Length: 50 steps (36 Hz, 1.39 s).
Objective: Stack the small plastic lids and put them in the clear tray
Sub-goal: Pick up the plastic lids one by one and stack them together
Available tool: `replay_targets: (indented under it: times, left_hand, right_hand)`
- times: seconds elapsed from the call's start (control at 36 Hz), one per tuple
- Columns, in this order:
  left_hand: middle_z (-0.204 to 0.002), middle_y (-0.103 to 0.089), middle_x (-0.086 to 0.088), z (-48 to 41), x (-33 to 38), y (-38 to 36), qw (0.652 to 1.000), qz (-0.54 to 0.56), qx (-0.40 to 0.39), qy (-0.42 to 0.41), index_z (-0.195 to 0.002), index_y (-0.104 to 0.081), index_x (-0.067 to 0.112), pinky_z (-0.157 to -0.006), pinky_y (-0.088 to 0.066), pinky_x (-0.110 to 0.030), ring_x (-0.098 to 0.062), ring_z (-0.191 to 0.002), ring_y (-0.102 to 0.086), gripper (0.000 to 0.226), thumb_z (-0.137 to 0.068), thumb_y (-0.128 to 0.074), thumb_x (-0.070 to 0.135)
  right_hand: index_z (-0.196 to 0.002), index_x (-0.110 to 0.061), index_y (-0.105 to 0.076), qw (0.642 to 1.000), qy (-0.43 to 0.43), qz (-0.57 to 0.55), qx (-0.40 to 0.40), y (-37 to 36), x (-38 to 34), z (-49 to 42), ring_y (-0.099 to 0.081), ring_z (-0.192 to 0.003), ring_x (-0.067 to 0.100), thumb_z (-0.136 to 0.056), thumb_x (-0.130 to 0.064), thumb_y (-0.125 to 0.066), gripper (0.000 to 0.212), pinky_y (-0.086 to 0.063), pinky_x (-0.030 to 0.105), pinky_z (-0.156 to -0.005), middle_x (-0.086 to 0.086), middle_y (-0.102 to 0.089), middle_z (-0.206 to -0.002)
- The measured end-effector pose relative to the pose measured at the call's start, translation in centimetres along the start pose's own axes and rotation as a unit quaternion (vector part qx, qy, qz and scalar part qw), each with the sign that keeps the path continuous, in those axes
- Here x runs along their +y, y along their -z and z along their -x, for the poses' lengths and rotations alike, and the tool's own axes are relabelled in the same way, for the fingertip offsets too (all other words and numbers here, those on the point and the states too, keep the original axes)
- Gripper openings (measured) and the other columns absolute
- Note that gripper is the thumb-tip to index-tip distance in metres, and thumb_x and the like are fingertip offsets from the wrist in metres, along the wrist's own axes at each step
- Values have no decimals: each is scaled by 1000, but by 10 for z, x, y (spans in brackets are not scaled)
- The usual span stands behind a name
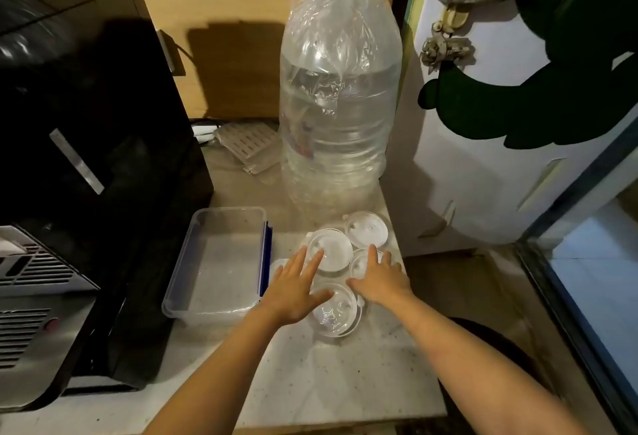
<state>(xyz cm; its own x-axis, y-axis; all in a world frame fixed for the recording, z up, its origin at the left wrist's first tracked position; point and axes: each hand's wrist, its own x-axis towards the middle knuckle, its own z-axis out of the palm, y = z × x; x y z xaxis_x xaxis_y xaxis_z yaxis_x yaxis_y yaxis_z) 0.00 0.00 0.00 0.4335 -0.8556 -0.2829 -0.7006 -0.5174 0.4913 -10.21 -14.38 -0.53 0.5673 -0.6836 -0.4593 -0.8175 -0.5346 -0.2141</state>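
Two bare forearms are stretched forward over the pale speckled bench [321, 376], and both hands are spread flat with nothing gripped. Over the cluster of small clear plastic lids the left hand [293, 291] is laid open, fingers splayed; its fingertips are seen on the rim of the middle lid [333, 250], and its thumb is reached across the nearest lid [336, 315]. Another lid [278, 265] is mostly covered beneath its fingers, just beside the tray. Opposite, the right hand [379, 279] is held open too, palm down, and a lid [359, 264] is partly hidden under its fingers. Farthest back, one more lid [366, 229] is left uncovered, touching or all but touching the middle one. All the lids are still lying singly on the bench, none stacked. To the left of them, the clear tray [193, 258] is set with a blue clip along its right edge, and no lid is seen inside it. Behind the lids a large water bottle [340, 106] with a green cap is stood upright.
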Motion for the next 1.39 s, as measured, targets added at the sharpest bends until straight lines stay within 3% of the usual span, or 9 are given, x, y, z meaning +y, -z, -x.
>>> replay_targets:
  times: [0.22, 0.47, 0.58, 0.72, 0.78, 0.89, 1.11, 1.22, 1.39]
  left_hand:
    - [-158, -4, -1, -6, 5, 13, 963, 270, 10, 16, -146, -4, 31, -117, -13, -45, -21, -145, -1, 89, -80, -61, 48]
    - [-153, -25, -3, -11, 30, 48, 793, 607, -12, 51, -144, -15, 35, -108, -28, -44, -25, -135, -33, 87, -72, -60, 53]
    - [-125, -57, -2, -13, 41, 65, 728, 684, -51, -16, -111, -60, 37, -92, -40, -44, -24, -109, -53, 40, -75, -51, 54]
    - [-94, -74, -3, -18, 43, 78, 656, 744, -76, -97, -103, -65, 19, -66, -57, -37, -18, -87, -69, 71, -45, -82, 54]
    - [-87, -75, -5, -17, 43, 81, 634, 760, -90, -115, -94, -71, 16, -59, -57, -34, -18, -81, -71, 68, -37, -87, 49]
    - [-80, -75, -4, -17, 38, 85, 617, 771, -89, -126, -80, -77, 17, -55, -57, -31, -16, -74, -71, 61, -27, -91, 43]
    - [-78, -75, -4, -18, 29, 92, 621, 774, -65, -106, -96, -59, 13, -53, -58, -30, -16, -73, -72, 88, -20, -93, 42]
    - [-85, -75, -7, -22, 20, 95, 638, 762, -59, -94, -102, -59, 13, -54, -58, -30, -19, -78, -72, 91, -23, -92, 44]
    - [-99, -67, -14, -28, 2, 98, 619, 781, -43, -77, -105, -59, 11, -66, -60, -43, -26, -84, -70, 93, -22, -94, 36]
  right_hand:
    - [-147, -19, 1, 999, 16, -26, 35, 19, -3, 7, -24, -137, 36, -80, -58, -54, 95, -35, 42, -101, 14, -14, -154]
    - [-146, -17, -9, 970, 124, -165, 126, 88, -32, 43, -30, -137, 30, -75, -53, -65, 97, -34, 40, -101, 9, -25, -152]
    - [-146, -22, -9, 950, 176, -226, 126, 104, -50, 60, -32, -136, 25, -74, -52, -67, 98, -36, 37, -100, 4, -24, -153]
    - [-147, -22, -10, 932, 218, -260, 126, 104, -67, 71, -34, -136, 23, -73, -51, -69, 99, -36, 30, -97, 5, -27, -153]
    - [-147, -23, -9, 930, 228, -256, 129, 103, -72, 73, -36, -135, 21, -73, -52, -68, 100, -36, 28, -96, 3, -27, -153]
    - [-147, -22, -8, 929, 246, -238, 138, 102, -80, 74, -36, -134, 21, -74, -53, -66, 98, -37, 32, -99, 2, -26, -153]
    - [-142, -25, -16, 935, 266, -182, 146, 98, -92, 61, -43, -128, 23, -74, -61, -60, 88, -45, 45, -97, 1, -37, -146]
    - [-147, -23, -6, 936, 283, -183, 99, 103, -91, 46, -28, -140, 25, -74, -61, -60, 99, -34, 45, -109, 5, -25, -154]
    - [-148, -20, -1, 934, 282, -209, 65, 127, -64, 6, -8, -146, 22, -72, -45, -72, 108, -16, 39, -117, 5, -6, -159]
